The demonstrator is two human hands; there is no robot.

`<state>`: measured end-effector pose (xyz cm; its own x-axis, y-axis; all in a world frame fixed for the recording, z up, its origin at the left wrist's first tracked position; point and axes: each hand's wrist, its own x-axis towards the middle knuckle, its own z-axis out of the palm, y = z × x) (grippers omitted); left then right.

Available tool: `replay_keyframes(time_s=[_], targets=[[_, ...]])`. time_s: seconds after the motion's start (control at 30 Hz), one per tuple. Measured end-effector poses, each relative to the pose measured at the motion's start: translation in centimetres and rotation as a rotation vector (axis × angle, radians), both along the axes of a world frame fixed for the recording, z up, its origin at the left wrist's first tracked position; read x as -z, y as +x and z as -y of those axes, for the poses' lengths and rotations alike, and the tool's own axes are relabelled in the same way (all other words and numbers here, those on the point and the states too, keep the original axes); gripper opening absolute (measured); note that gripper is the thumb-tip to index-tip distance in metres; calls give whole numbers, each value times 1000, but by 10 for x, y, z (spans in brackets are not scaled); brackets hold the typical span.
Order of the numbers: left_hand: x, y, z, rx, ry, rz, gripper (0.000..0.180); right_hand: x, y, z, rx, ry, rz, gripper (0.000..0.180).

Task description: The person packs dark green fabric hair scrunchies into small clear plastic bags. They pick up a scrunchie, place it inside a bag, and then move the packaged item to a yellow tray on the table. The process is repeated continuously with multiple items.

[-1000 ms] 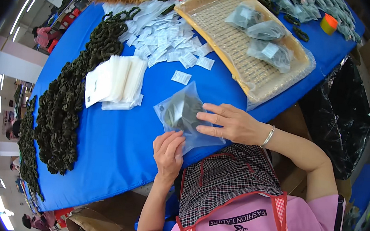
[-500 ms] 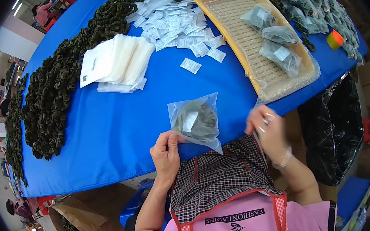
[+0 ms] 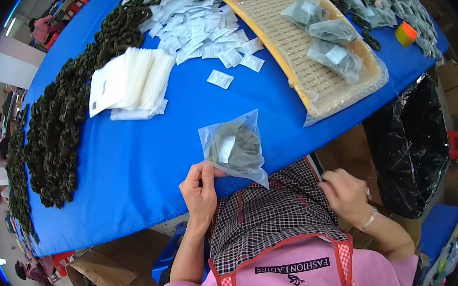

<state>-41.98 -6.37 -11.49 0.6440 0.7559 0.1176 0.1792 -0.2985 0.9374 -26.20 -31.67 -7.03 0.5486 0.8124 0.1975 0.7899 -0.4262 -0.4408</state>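
**Filled clear bag held at its lower left corner by the left hand**

The clear plastic bag (image 3: 235, 146) lies on the blue table cover (image 3: 142, 190) at the centre of the frame, close to the near edge of the table. It contains dark green material and a small white slip. Its long axis runs from the lower left toward the upper right of the frame.

The left hand (image 3: 201, 187) sits directly below and slightly left of the bag. Its thumb and fingers are pressed together, pinching the bag's lower left corner. The bag therefore extends up and to the right from the fingers.

The right hand (image 3: 347, 194) is at the centre right of the frame, off the table and well apart from the bag, over the checked apron fabric (image 3: 283, 214). Its fingers are curled; whether they grip anything cannot be determined.

The left hand is the nearer hand. The woven tray (image 3: 306, 81) holding other filled bags lies to the upper right.
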Motion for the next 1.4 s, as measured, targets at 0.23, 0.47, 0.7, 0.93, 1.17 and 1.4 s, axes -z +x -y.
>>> replay_keyframes(time_s=[0.23, 0.47, 0.7, 0.93, 1.17, 1.4], targets=[[6, 2, 5, -11, -37, 88, 22, 43, -7, -112, -344, 535, -199, 33], [-2, 1, 15, -137, 2, -3, 21, 42, -15, -130, -24, 486, -615, 21], [-14, 12, 21, -228, -234, -108, 22, 48, -19, -136, 153, 336, -220, 25], [-6, 13, 14, -250, -279, -171, 23, 39, -14, -137, 257, 161, -186, 23], [-13, 18, 14, -270, -216, -271, 20, 43, -1, -135, 67, 120, -881, 40], [-10, 18, 15, -301, -224, -24, 21, -52, 50, -116, 254, 691, -897, 28]])
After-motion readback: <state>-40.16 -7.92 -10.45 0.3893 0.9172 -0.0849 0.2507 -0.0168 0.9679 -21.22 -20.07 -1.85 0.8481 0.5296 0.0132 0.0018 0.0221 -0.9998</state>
